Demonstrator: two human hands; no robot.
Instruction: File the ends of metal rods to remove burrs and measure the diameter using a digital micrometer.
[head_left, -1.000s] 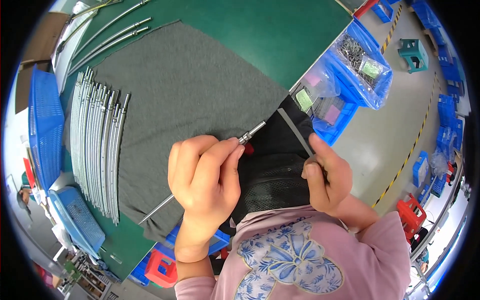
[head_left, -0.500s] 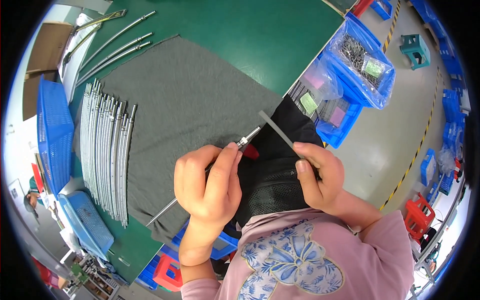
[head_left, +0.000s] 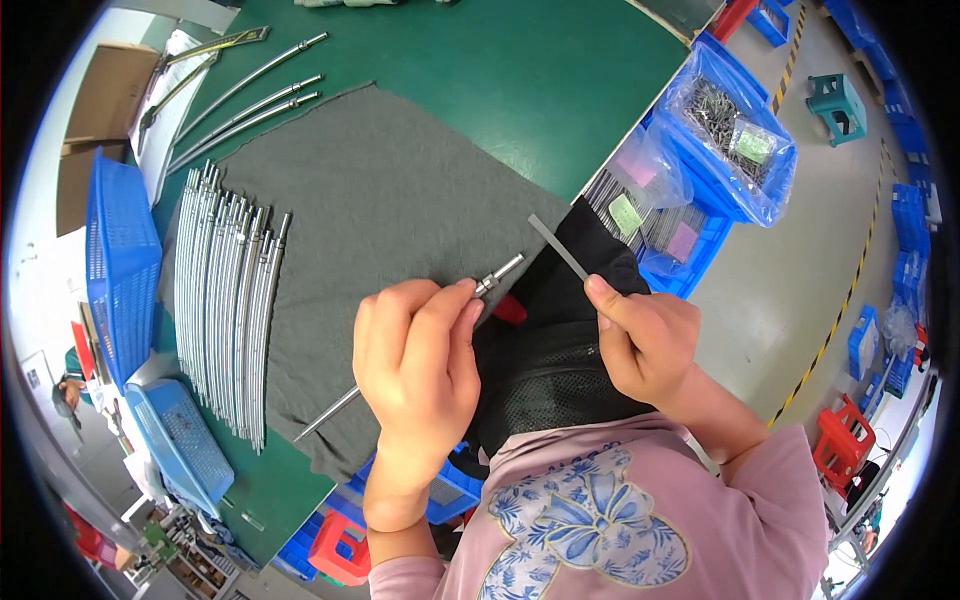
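Note:
My left hand (head_left: 415,365) is closed around a slim metal rod (head_left: 330,412). The rod's stepped end fitting (head_left: 487,284) sticks out past my thumb and fingertip, and its tail slants down to the left over the grey cloth (head_left: 390,190). In my right hand (head_left: 650,340) a flat, narrow grey strip (head_left: 558,247) is pinched between thumb and fingers; it looks like a small file or bar. The strip's free end points up and left, apart from the rod's tip. A small red thing (head_left: 510,310) shows partly behind the rod.
A row of metal rods (head_left: 225,310) lies on the cloth at left, with several more rods (head_left: 250,110) beyond it. Blue baskets (head_left: 120,270) line the table's left side. At right, a blue bin (head_left: 715,130) holds small metal parts above a tray of rods (head_left: 690,280).
The whole view has shifted slightly. My right hand and the strip have drawn a little away from the rod's tip. Both hands keep their hold.

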